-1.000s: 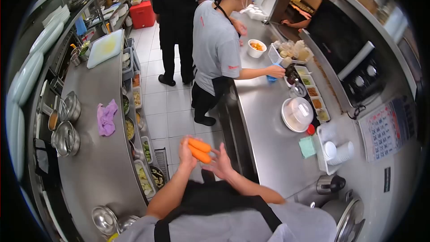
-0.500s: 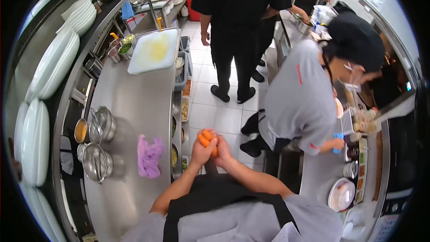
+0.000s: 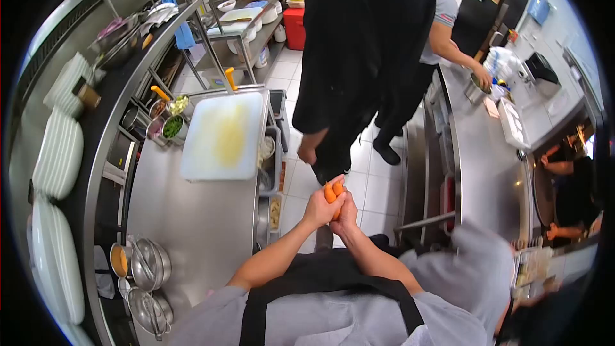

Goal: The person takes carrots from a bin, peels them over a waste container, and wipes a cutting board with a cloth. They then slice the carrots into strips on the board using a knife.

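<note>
Several orange carrots [image 3: 331, 192] are clasped between my two hands in front of my apron, their tops showing above the fingers. My left hand [image 3: 318, 210] is closed around them from the left. From the right, my right hand [image 3: 346, 213] wraps the same bunch, and the two hands touch. The lower ends of the carrots are mostly hidden by my palms. To the left of my hands stands the steel counter [image 3: 205, 218], with a white cutting board [image 3: 211, 134] stained yellow at its far end.
A person in black [image 3: 365, 45] stands close ahead in the aisle. Another in grey [image 3: 474, 269] is at my right, blurred. Metal bowls [image 3: 150, 266] stand on the left counter. Farther right, a co-worker's hand [image 3: 480, 80] reaches into a pot on the right counter [image 3: 480, 173].
I have moved forward along the aisle with the carrots still in both hands. The cutting board looks nearer, the purple cloth has left view, and the grey-clad person now is beside me.
</note>
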The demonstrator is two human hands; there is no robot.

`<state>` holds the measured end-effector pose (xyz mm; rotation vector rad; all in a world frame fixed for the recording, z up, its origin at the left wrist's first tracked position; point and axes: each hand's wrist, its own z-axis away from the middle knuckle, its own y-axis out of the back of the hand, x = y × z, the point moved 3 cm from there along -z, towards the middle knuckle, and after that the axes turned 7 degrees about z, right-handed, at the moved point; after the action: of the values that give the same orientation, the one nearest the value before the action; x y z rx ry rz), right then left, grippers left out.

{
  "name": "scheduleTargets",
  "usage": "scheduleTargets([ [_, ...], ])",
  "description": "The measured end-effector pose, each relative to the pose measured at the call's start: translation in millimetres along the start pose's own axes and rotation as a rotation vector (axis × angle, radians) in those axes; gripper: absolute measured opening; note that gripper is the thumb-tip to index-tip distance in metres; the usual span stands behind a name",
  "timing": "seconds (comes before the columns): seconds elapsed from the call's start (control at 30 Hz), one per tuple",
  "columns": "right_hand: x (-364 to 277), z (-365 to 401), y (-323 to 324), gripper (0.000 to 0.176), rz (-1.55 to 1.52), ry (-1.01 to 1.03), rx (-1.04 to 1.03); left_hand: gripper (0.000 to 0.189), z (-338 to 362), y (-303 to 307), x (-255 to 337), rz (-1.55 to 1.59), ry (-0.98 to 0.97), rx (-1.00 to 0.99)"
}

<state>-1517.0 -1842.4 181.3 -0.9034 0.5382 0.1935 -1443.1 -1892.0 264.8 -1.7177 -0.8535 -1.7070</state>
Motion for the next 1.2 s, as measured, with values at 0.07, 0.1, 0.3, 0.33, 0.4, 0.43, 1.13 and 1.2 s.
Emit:
scheduleTargets([
  [0.07,-16,-38,-17,0.044,-0.011,0.024,-0.060,0.054,-36,11,12,-0.038,-0.075,-0.021],
  [0.1,-28,-56,-30,0.043,-0.021,0.055,-0.110,0.057,-54,15,19,-0.069,-0.148,-0.052],
  [0.3,-65,-143,-86,0.037,0.105,0.018,-0.090,0.074,-153,45,-15,0.201,-0.129,-0.027],
  [0.33,-69,-157,-89,0.035,0.111,0.032,-0.089,0.072,-168,49,-17,0.212,-0.111,-0.043],
  [0.4,-68,-192,-81,0.033,0.083,0.060,-0.075,0.067,-195,54,-28,0.195,-0.158,-0.063],
  [0.43,-75,-202,-82,0.033,0.091,0.045,-0.101,0.064,-209,56,-34,0.173,-0.063,-0.081],
  [1.13,-286,-419,-89,0.050,0.404,0.011,0.284,0.069,-472,17,11,-0.781,0.601,-0.497],
  [1.2,-316,-435,-81,0.052,0.453,0.016,0.303,0.069,-494,15,38,-0.895,0.681,-0.523],
])
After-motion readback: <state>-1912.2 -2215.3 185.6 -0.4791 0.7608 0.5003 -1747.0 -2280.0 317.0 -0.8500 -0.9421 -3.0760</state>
